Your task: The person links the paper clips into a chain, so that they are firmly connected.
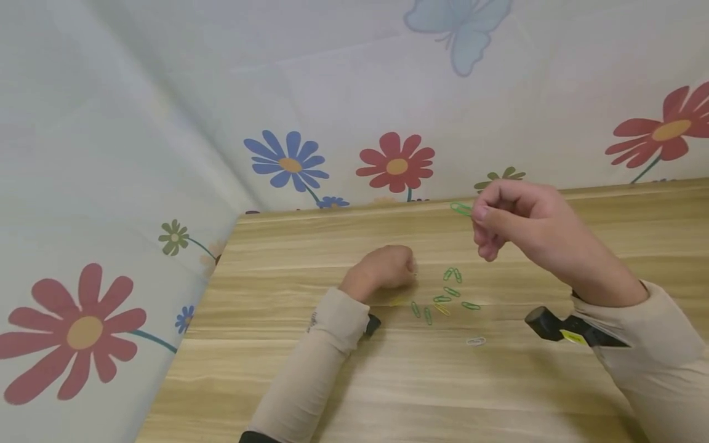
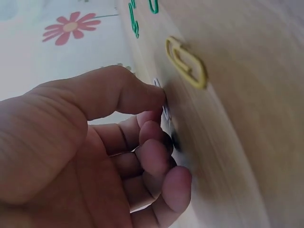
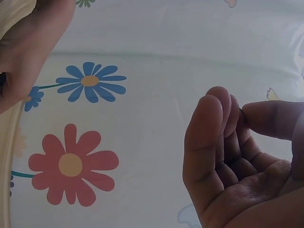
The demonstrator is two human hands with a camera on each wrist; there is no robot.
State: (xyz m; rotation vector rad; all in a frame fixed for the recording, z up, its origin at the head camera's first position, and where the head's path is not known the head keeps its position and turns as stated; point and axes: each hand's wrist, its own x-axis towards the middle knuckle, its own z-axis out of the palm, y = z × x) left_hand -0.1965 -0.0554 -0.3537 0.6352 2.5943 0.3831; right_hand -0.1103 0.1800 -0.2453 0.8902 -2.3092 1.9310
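Pinching green paper clip (image 1: 458,209), right hand (image 1: 526,221) hangs above desk (image 1: 415,394), fingers clamped on it. Left hand (image 1: 384,267) low at desk, fingers curled, clamped on white paper clip (image 2: 166,113), near loose clips (image 1: 452,291).

Perhaps a makeshift booth: flower-printed sheeting (image 1: 332,92) behind a wood-grain table (image 1: 421,381).

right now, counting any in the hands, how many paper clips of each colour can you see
Green paper clips: 8 (7 on the table, 1 held in the right hand)
Yellow paper clips: 2 (both on the table)
White paper clips: 2 (1 on the table, 1 pinched by the left hand)
Total: 12 visible
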